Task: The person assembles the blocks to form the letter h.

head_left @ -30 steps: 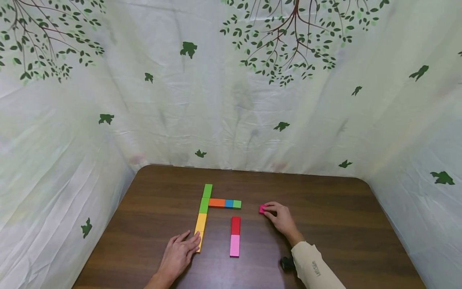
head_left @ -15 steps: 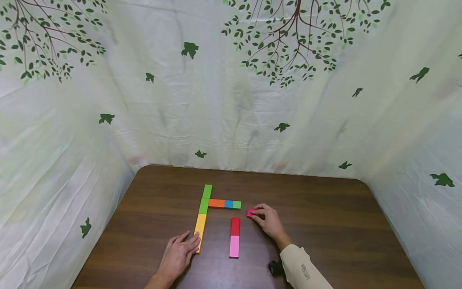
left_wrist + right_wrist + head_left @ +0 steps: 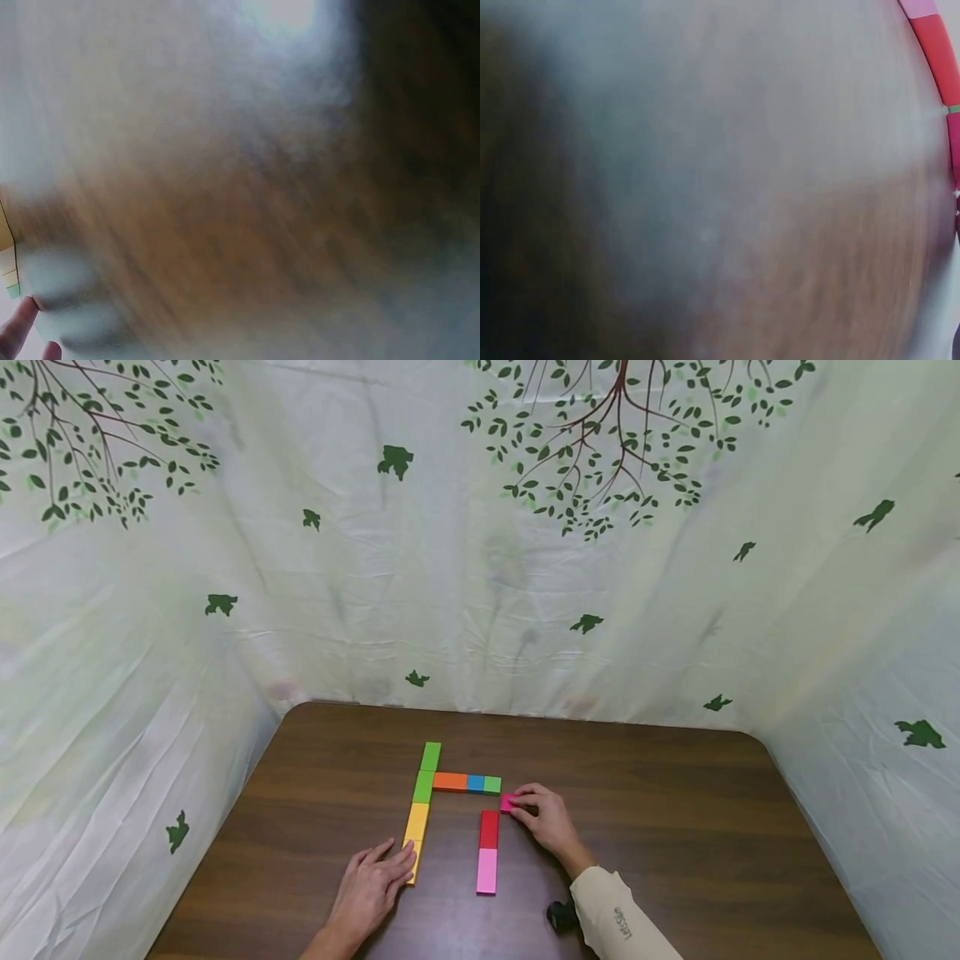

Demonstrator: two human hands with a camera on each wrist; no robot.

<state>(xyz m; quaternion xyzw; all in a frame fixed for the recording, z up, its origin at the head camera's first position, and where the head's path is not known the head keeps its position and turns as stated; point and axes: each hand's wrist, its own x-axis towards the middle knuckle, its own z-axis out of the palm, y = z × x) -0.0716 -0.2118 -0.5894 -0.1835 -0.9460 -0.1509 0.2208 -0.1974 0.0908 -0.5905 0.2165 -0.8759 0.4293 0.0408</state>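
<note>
Between the thumb and fingers of my right hand [image 3: 549, 822] is a small magenta block [image 3: 507, 803], seen also at the right edge of the right wrist view. It sits just right of the gap between the green end block [image 3: 492, 785] and the red block [image 3: 489, 829]. Below the red one, end to end, lies a pink block [image 3: 487, 871]. My left hand [image 3: 371, 885] rests its extended fingers on the nearer yellow block [image 3: 412, 870], partly covering it. Fingertips [image 3: 22, 319] show at the lower left of the left wrist view.
Beyond the left hand, the column continues with another yellow block [image 3: 417, 821] and two green blocks [image 3: 423, 787]. An orange block [image 3: 450, 782] and a blue block [image 3: 476, 783] branch right from it. A black object [image 3: 561, 916] is by the right sleeve. The brown table [image 3: 660, 810] meets a printed curtain [image 3: 487, 677].
My right hand has moved left, carrying the magenta block from out on the right to beside the green end block and the red block. The left hand has stayed in place.
</note>
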